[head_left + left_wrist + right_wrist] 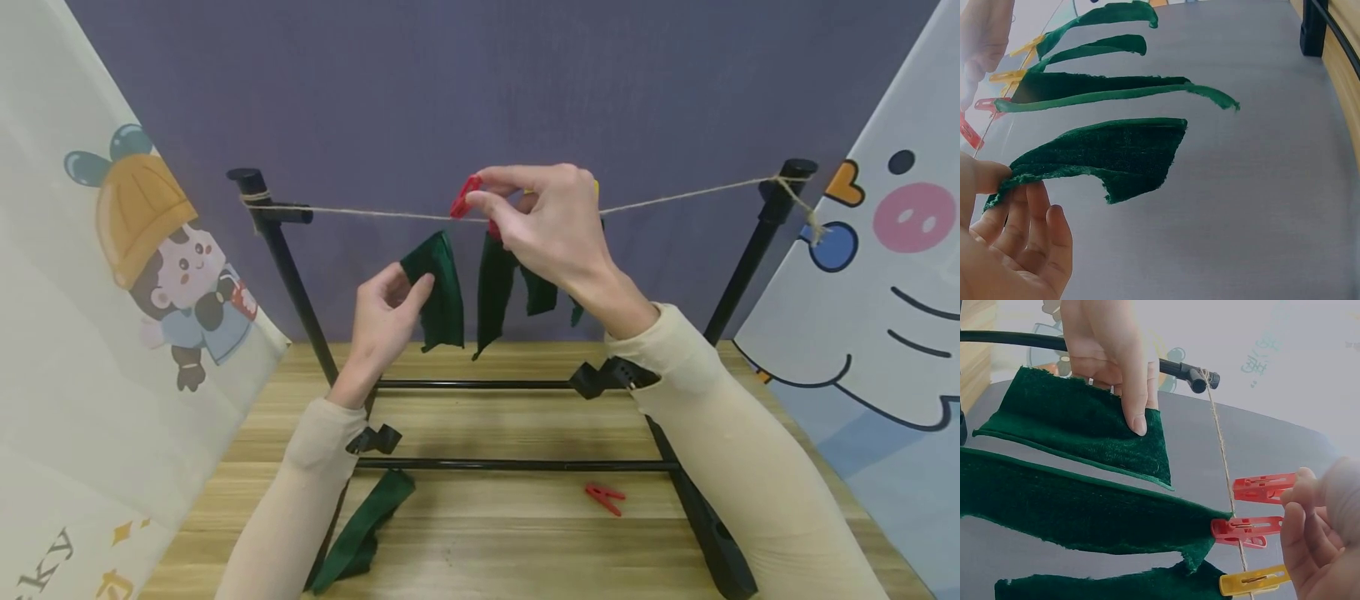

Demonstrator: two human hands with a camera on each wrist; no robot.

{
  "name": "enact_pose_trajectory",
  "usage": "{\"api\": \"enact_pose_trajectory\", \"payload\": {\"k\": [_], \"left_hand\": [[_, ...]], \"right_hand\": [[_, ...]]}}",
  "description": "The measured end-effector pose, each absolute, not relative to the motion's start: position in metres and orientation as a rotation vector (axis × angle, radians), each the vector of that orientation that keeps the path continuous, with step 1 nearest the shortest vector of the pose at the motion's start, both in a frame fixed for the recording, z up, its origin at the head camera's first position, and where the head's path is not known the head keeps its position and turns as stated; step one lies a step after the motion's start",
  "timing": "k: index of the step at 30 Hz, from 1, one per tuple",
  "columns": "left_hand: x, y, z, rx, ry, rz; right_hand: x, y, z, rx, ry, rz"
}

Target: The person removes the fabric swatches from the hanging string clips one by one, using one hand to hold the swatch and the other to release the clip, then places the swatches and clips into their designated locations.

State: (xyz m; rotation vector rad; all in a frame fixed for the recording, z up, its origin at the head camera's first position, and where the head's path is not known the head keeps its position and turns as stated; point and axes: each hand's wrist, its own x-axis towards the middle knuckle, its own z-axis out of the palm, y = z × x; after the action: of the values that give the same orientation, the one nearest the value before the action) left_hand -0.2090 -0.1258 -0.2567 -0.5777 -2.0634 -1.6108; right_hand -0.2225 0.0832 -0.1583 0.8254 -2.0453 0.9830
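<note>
Green cloth (444,296), one small piece, hangs pinched between thumb and fingers of the person's left grip (386,312), just below the string (360,212) and apart from it. From where I stand it looks light, soft and limp, with a velvety nap that should not slip much; its frayed edges may shed, so I would take hold near a top corner and let the rest drop. The right grip (558,221) pinches a red clip (467,197) by its tail ends, the clip's mouth at the string; whether it bites, I cannot tell. Just beside it, three hung cloths (493,292) dangle in a row, held by one hung red clip (1222,531) and two yellow clips (1013,77). The string sags between two posts (294,287) of a black frame (480,384) standing on the desk (510,542). Down on the desk lie a loose cloth (367,531), near the frame's left side, and a loose red clip (600,496), toward its right. Counting up, I get five cloths: one pinched, three hung, and what looks like one lying folded. Clips also come to five: three red, two yellow.
</note>
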Motion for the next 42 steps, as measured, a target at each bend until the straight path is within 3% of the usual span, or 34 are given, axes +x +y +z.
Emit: {"api": "enact_pose_trajectory", "payload": {"k": [27, 42], "left_hand": [[-0.204, -0.127, -0.260, -0.555, -2.102, -1.564], [-0.205, -0.130, -0.265, -0.556, -2.082, -1.566]], "right_hand": [[-0.221, 0.093, -0.176, 0.814, -2.009, 1.151], [-0.187, 0.092, -0.171, 0.866, -1.939, 1.222]]}}
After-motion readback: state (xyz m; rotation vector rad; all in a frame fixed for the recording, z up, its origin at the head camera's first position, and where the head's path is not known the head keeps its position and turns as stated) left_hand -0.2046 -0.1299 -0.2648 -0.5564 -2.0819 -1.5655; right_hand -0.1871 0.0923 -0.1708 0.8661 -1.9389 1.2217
